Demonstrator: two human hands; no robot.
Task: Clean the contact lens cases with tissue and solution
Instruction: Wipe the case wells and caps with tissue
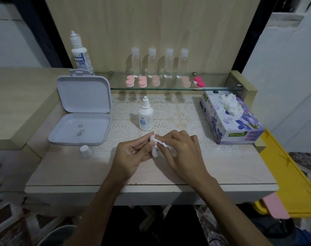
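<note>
Pink lens cases (142, 81), purple floral tissue box (231, 119), white lace mat (168, 110)

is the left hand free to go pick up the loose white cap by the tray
Probably not yet. The path to the white cap looks open, with nothing between, but the left hand is pinching the tissue together with the right hand.

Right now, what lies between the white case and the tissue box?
In the head view, the small solution bottle stands on lace mat between white case and tissue box.
</note>
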